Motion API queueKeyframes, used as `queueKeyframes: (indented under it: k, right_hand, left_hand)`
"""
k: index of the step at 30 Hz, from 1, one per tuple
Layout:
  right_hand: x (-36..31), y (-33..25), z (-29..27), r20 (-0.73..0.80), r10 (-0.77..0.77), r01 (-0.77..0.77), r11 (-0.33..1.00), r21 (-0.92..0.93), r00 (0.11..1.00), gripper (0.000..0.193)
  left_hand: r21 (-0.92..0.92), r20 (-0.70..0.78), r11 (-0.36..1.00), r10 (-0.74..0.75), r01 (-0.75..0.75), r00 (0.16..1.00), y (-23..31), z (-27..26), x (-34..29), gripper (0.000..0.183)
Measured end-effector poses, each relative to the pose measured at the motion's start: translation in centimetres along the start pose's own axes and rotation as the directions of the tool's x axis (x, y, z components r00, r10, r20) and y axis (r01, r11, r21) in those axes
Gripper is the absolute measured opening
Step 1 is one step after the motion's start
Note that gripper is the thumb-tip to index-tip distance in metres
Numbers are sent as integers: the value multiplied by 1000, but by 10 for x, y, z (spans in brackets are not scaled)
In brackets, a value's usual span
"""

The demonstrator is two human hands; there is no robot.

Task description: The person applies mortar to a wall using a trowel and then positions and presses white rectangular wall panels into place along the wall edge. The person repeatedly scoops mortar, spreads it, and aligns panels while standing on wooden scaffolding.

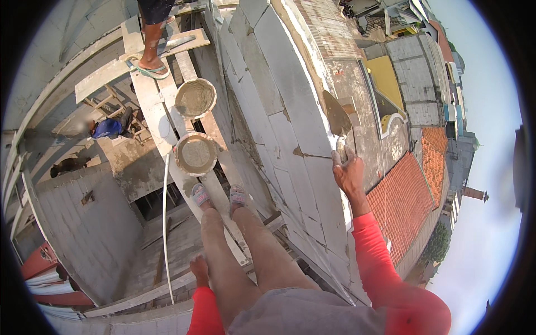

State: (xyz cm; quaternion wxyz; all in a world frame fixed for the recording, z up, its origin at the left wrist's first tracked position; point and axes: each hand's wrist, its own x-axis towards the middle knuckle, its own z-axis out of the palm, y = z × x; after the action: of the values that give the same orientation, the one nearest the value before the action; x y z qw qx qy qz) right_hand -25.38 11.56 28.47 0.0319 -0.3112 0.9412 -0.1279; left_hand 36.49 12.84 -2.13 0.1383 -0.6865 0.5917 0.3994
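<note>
My right hand is closed round the handle of a trowel. Its broad, mortar-coated blade points away from me beside the top edge of a grey block wall. Wet-looking mortar lies in patches along that edge. Down by my left knee hangs my left hand; how its fingers are set does not show, and I see nothing in it. Two buckets of grey mortar, a farther bucket and a nearer bucket, stand ahead of my feet on the planks.
I stand on narrow scaffold planks with gaps between them. A co-worker's sandalled foot is at the far end. Below left, a person in blue is on a lower level. A pale pole rises left. Tiled roofs lie beyond the wall.
</note>
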Motion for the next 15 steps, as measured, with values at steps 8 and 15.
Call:
queueKeyframes:
  k: [8,15]
  right_hand:
    - [26,-17,3,62,36,-34,999,-29,997,40]
    - [10,-64,30,-47,-105,113,959,260,993,31]
  left_hand:
    - [-6,-77,999,40,-41,996,-8,-6,-3,35]
    - [367,-47,920,167,-139,985,-22,-3,-9,17]
